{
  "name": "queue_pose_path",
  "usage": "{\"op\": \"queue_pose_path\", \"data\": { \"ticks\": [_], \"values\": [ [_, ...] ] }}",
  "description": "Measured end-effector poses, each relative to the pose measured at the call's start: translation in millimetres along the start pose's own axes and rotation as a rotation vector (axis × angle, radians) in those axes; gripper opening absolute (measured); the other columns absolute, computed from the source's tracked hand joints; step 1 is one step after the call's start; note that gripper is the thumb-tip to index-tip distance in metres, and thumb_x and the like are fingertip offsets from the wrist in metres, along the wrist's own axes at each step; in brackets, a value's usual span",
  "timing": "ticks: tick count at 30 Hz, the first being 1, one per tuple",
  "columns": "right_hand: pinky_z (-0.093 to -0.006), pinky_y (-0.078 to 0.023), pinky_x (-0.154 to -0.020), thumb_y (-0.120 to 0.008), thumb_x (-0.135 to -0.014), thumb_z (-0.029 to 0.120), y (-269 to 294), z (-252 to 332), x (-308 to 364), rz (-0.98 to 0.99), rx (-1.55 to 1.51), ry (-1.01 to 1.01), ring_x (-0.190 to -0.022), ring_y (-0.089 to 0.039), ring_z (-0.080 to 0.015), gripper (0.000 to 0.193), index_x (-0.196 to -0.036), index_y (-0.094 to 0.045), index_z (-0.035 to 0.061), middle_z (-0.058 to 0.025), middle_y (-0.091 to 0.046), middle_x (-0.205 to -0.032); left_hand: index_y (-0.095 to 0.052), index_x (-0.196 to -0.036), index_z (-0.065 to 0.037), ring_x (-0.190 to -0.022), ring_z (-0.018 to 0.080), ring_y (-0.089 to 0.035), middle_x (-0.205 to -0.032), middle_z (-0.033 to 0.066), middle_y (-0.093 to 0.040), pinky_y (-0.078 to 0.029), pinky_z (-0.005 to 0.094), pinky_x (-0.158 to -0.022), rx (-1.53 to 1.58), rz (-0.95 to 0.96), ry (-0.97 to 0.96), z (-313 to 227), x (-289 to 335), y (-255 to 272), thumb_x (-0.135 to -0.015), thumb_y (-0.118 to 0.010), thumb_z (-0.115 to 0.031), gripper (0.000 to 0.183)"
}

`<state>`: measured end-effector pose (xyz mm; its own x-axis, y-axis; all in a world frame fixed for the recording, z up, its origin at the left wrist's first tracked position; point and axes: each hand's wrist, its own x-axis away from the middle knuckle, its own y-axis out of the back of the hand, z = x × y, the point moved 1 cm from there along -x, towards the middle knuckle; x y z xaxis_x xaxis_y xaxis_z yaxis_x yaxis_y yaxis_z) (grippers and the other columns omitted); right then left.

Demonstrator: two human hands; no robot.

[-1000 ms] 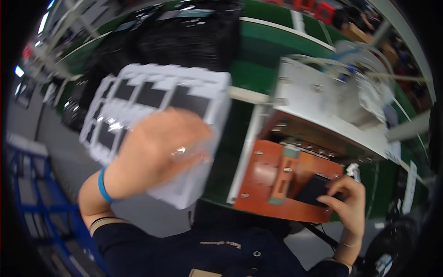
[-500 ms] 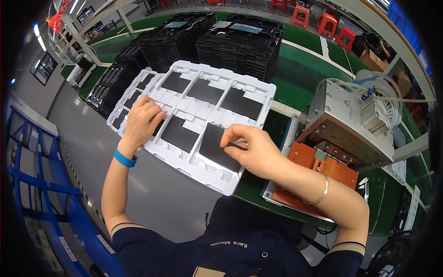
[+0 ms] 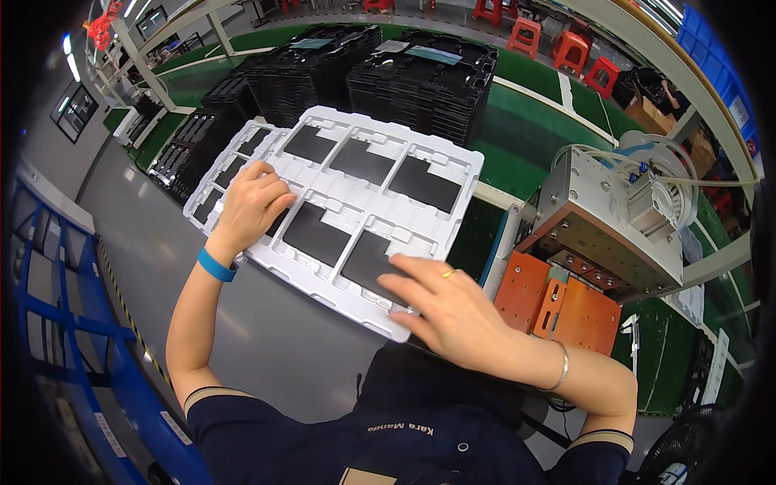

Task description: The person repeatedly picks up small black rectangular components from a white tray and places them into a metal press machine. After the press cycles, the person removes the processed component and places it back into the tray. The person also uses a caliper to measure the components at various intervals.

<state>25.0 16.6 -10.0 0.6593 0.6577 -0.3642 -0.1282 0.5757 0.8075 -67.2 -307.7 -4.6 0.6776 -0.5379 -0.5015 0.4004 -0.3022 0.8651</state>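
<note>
A white molded tray (image 3: pixel 339 196) lies before me, with flat black panels in its pockets. My right hand (image 3: pixel 453 307) is over the near right pocket, fingers spread and fingertips at the notched black panel (image 3: pixel 368 259) lying there. My left hand (image 3: pixel 250 206) rests over the tray's left part, fingers bent together. Another black panel (image 3: pixel 279 224) shows partly beneath it; whatever the fingers may hold is hidden. Beside it, in the near row, lies one more black panel (image 3: pixel 317 234).
Tall stacks of black trays (image 3: pixel 424 85) stand behind the white tray on the green bench (image 3: pixel 529 121). A metal press-like machine (image 3: pixel 614 218) with orange plates (image 3: pixel 558 303) is at the right. A blue rack (image 3: pixel 81 323) stands at the left, and red stools (image 3: pixel 570 50) are far back.
My right hand has let go of the black panel's edge and spread its fingers, moving toward me. The panel now lies lower in its pocket. My left hand has hardly moved.
</note>
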Motion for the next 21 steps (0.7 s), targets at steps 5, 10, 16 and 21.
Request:
{"op": "queue_pose_path", "data": {
  "ticks": [5,10,16,21],
  "values": [
    [-0.0423,-0.049,-0.092,-0.073,-0.085,0.021,32.4,-17.0,24.4,-0.027,-0.03,-0.084,-0.113,-0.057,-0.0342,0.042,-0.122,-0.061,0.0079,-0.0143,-0.057,-0.131,-0.062,-0.071,-0.002,-0.084,0.0279,-0.054,-0.072,0.0078,-0.059,-0.043,0.0399,-0.078,0.024,0.041,-0.001,0.6,-7.3,-6.3,-0.087,-0.066,-0.021,0.025],
    [-0.0361,-0.051,-0.088,-0.076,-0.078,0.01,82.5,-19.2,80.1,-0.209,-0.074,-0.281,-0.101,-0.065,-0.0291,0.03,-0.108,-0.07,0.004,-0.0135,-0.067,-0.116,-0.06,-0.061,-0.001,-0.08,0.0278,-0.052,-0.067,0.0071,-0.057,-0.041,0.0436,-0.089,-0.102,-0.009,-0.074,10.9,-8.6,-5.2,-0.086,-0.066,-0.019,0.032],
    [-0.0292,-0.052,-0.079,-0.073,-0.08,0.0,119.0,-26.8,173.2,-0.454,-0.11,-0.607,-0.088,-0.068,-0.0223,0.021,-0.1,-0.07,-0.0017,-0.0127,-0.07,-0.099,-0.062,-0.058,-0.004,-0.061,0.0262,-0.05,-0.052,0.0058,-0.053,-0.045,0.0458,-0.088,0.012,-0.181,-0.268,-96.8,-95.3,17.3,-0.086,-0.063,-0.016,0.03],
    [-0.0263,-0.05,-0.07,-0.069,-0.082,-0.004,120.8,-22.8,204.1,-0.764,0.099,-0.544,-0.076,-0.064,-0.0174,0.016,-0.098,-0.067,-0.0028,-0.0114,-0.068,-0.086,-0.066,-0.066,-0.016,-0.059,0.0214,-0.055,-0.055,0.0015,-0.057,-0.044,0.0396,-0.074,0.484,0.127,-0.577,-269.7,-134.8,-27.9,-0.091,-0.062,-0.038,0.033]
  ]
}}
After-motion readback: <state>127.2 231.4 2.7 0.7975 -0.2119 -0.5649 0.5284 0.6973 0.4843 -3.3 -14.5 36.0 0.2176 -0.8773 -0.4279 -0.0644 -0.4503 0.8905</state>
